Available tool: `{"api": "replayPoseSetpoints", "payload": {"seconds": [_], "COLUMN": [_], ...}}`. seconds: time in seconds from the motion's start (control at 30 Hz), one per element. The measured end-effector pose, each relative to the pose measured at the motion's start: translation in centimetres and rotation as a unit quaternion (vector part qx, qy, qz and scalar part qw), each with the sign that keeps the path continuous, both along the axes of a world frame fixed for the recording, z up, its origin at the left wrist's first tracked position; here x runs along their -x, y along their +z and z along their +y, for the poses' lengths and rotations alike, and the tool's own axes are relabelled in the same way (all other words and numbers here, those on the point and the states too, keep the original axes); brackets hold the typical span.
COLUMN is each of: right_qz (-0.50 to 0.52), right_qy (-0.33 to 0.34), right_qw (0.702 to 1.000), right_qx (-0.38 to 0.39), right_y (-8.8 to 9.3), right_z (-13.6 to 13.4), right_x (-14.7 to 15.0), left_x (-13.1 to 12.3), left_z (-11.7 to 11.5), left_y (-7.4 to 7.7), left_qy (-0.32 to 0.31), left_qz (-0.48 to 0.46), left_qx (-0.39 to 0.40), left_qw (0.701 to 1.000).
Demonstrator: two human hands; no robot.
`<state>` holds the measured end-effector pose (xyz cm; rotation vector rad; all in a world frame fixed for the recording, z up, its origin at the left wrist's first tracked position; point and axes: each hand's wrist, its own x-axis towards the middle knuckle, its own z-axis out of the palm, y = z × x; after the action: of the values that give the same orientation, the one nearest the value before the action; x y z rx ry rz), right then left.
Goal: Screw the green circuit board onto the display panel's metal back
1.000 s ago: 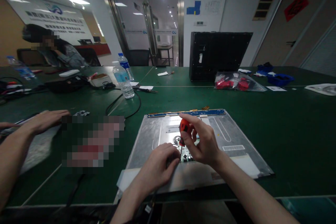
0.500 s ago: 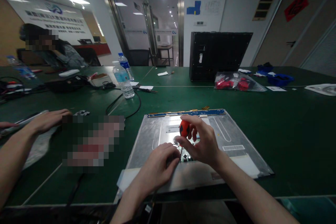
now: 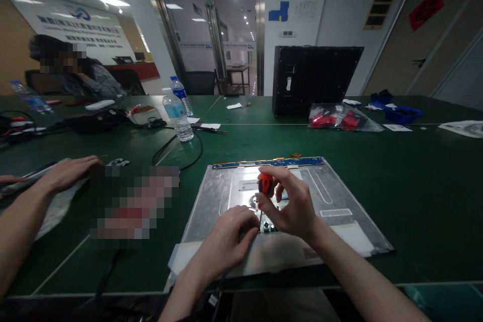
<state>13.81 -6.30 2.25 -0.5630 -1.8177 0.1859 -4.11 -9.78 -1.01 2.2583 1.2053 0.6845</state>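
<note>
My right hand [image 3: 292, 204] is closed round the red and black handle of a short screwdriver [image 3: 265, 185]. The screwdriver stands nearly upright, its thin shaft running down to a small green circuit board [image 3: 268, 226]. My left hand [image 3: 228, 236] rests on the left of that board, fingers curled and thumb and forefinger together beside the shaft's tip; what they pinch, if anything, is hidden. Under both hands lies a flat silvery display panel [image 3: 204, 201], back side up, with a blue circuit strip [image 3: 271, 162] along its far edge.
At the left, another person's hand [image 3: 75, 173] lies near a pale plastic sheet [image 3: 60, 211]. Two water bottles [image 3: 179, 118] stand beyond a black cable. A black monitor-like case [image 3: 315, 80] and a bag of red parts [image 3: 339, 118] are at the back. Another person [image 3: 94, 78] sits far left.
The screwdriver's handle has turned a little in my right fingers, showing a different side. My left hand stays in the same spot.
</note>
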Motion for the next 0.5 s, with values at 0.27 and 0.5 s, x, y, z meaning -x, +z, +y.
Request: {"api": "replayPoseSetpoints", "payload": {"seconds": [0.27, 0.5], "right_qz": [0.005, 0.004], "right_qy": [-0.012, -0.005], "right_qw": [1.000, 1.000], "right_qx": [0.013, -0.002], "right_y": [0.27, 0.06], "right_z": [0.07, 0.07], "right_x": [0.06, 0.00], "left_x": [0.00, 0.01], "left_z": [0.01, 0.01], "left_y": [-0.11, -0.13], "left_qy": [0.000, 0.001], "left_qz": [0.004, 0.004], "left_qx": [-0.002, -0.002], "left_qw": [1.000, 1.000]}}
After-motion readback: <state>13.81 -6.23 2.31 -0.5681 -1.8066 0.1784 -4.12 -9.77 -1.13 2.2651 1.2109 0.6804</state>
